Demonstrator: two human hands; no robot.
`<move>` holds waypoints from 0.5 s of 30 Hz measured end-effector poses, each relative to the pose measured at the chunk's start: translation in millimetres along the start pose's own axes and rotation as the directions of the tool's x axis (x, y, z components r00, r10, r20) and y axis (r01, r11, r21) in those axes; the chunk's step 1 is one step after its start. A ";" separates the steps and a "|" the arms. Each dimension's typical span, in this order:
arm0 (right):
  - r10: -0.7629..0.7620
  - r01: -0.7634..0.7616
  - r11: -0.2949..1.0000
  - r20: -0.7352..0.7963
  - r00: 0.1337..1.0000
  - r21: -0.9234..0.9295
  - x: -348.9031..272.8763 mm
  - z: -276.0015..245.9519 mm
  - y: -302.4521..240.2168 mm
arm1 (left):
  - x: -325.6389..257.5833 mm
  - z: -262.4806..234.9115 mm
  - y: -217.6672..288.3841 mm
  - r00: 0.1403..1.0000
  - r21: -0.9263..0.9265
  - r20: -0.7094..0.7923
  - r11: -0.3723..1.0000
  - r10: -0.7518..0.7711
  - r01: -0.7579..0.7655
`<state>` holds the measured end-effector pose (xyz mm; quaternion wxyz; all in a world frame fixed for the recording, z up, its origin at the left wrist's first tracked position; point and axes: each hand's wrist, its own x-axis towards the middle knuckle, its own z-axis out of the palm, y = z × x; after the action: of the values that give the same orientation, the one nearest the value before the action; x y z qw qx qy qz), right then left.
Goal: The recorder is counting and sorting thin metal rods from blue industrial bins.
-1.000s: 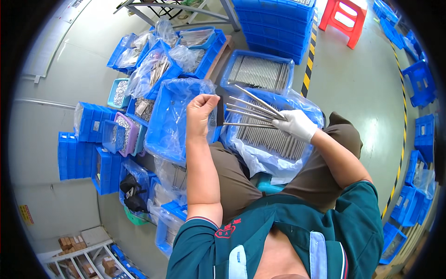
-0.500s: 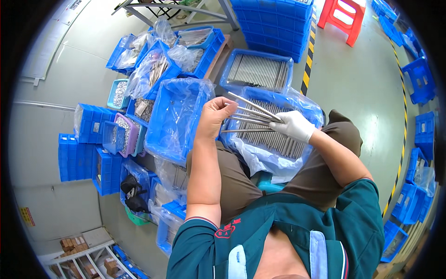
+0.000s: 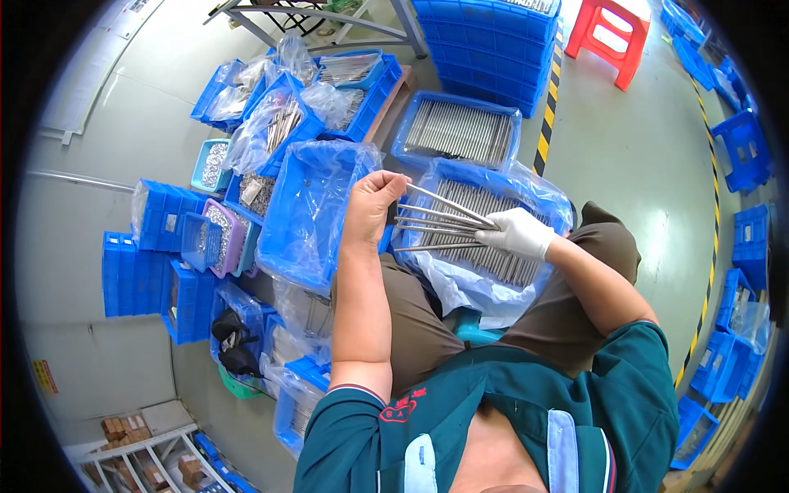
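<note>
My right hand [image 3: 519, 233], in a white glove, is closed round one end of several thin metal rods [image 3: 444, 220]. The rods fan out leftward from it, over a blue crate [image 3: 560, 201] lined with clear plastic and filled with rows of similar rods. My bare left hand [image 3: 371, 201] has its thumb and fingers pinched at the far end of the uppermost rod. To the left of that hand stands a blue crate [image 3: 300, 197] lined with a clear bag, with no rods visible in it.
Beyond the rod crate is another blue crate of rods [image 3: 460, 131]. Stacked blue crates [image 3: 485, 57] rise behind it. Bins of small metal parts [image 3: 215, 164] stand at the left. A red stool [image 3: 608, 37] is at the far right, past a striped floor line [image 3: 545, 135].
The rods in my right hand have spread and shifted slightly lower. My left hand has moved slightly left, its fingers now at the end of the uppermost rod.
</note>
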<state>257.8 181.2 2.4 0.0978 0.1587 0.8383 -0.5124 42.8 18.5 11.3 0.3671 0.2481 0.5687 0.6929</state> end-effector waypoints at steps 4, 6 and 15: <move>-0.012 0.013 0.999 0.006 1.000 -0.030 0.4 -0.9 -0.2 | -1.5 -1.0 -0.2 0.999 0.003 0.031 1.000 -0.012 0.012; -0.028 0.028 0.998 0.007 1.000 -0.051 0.7 0.0 2.4 | -4.9 0.9 3.6 0.999 0.034 0.054 0.999 0.002 -0.004; -0.018 0.022 0.995 0.044 0.999 -0.099 3.9 2.1 5.6 | -6.2 -2.4 -4.2 0.994 0.252 0.058 0.965 -0.093 0.075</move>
<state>256.1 182.3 -4.5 0.1186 0.1340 0.8618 -0.4745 45.7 12.5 7.1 0.3815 0.2918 0.6484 0.5907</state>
